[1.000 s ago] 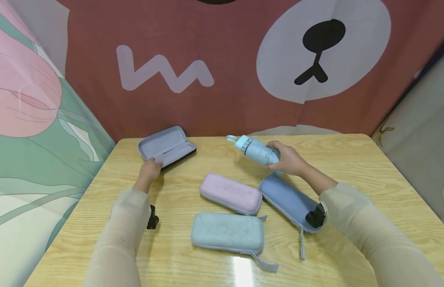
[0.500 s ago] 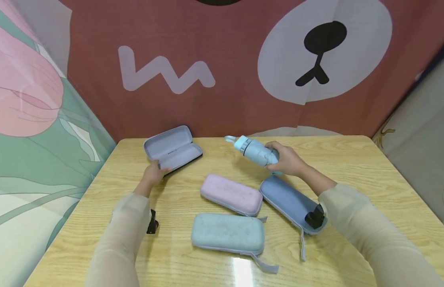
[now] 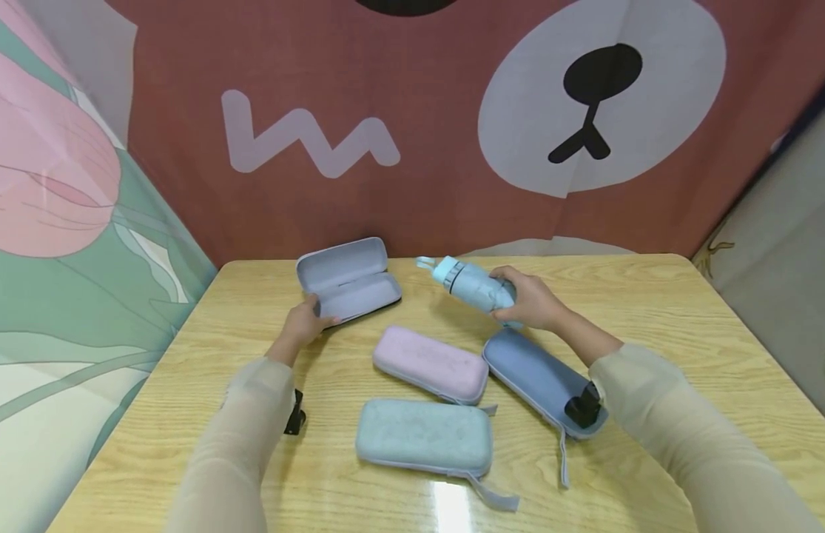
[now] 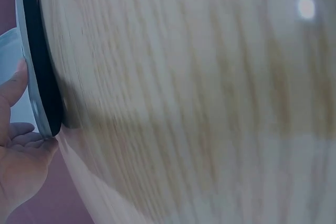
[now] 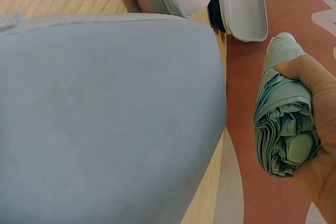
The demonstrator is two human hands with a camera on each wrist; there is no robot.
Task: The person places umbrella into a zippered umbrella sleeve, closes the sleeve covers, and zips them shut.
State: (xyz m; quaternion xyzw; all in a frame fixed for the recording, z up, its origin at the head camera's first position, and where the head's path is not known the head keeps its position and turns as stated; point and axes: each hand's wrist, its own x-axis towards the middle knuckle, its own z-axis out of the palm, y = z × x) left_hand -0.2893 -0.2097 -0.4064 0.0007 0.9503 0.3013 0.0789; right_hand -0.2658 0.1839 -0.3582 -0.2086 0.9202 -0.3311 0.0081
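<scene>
At the table's far left, an open grey zip case (image 3: 359, 296) has its lid raised against the backdrop. My left hand (image 3: 304, 324) grips its near left corner. In the left wrist view the thumb (image 4: 16, 85) lies on the inner side of the case (image 4: 43, 61), other fingers at its lower end. My right hand (image 3: 530, 302) holds a folded light blue umbrella (image 3: 475, 287) over the table, its handle and strap pointing left. The right wrist view shows the umbrella's pleated fabric (image 5: 273, 135) end-on, thumb on top. Its handle is hidden there.
Three closed cases lie in front: a pink one (image 3: 430, 363) in the middle, a teal one (image 3: 422, 435) nearest, and a blue one (image 3: 535, 374) under my right forearm. A patterned cloth backdrop (image 3: 425, 207) stands at the table's back edge.
My left hand has moved the open grey case to the right along the back of the table, toward the umbrella. My right hand and the umbrella have stayed nearly still.
</scene>
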